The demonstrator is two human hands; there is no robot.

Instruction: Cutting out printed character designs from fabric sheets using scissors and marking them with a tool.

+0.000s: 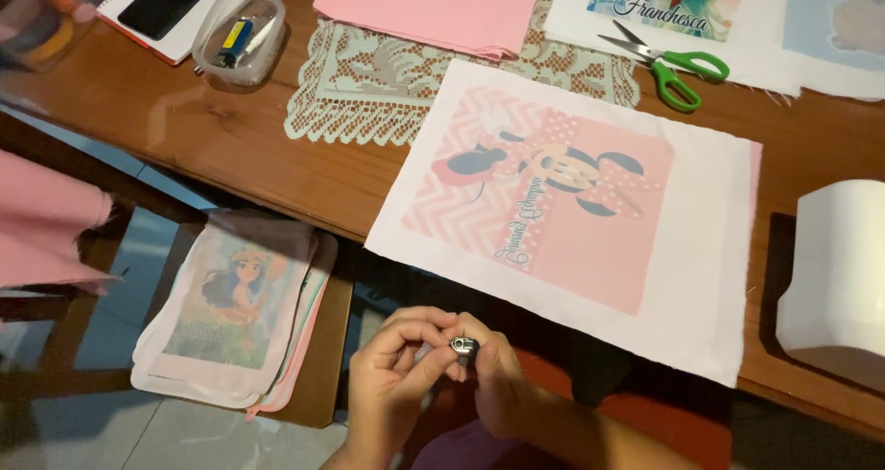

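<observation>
Below the table edge, my left hand [392, 378] and my right hand [498, 382] meet around a small silver metal piece [465, 346], which looks like a zipper slider. Both hands pinch it with thumb and fingers. Just above them lies a white fabric square [710, 276] printed with a pink cartoon mouse picture, overhanging the wooden table's [184, 129] near edge.
Green-handled scissors [678, 64] lie on printed fabric at the back. Folded pink cloth [433, 5] rests on a lace doily [369, 92]. A clear tub [240, 37] holds small items. A white roll [839, 276] stands at the right. A stack of printed fabrics [230, 313] sits on a stool.
</observation>
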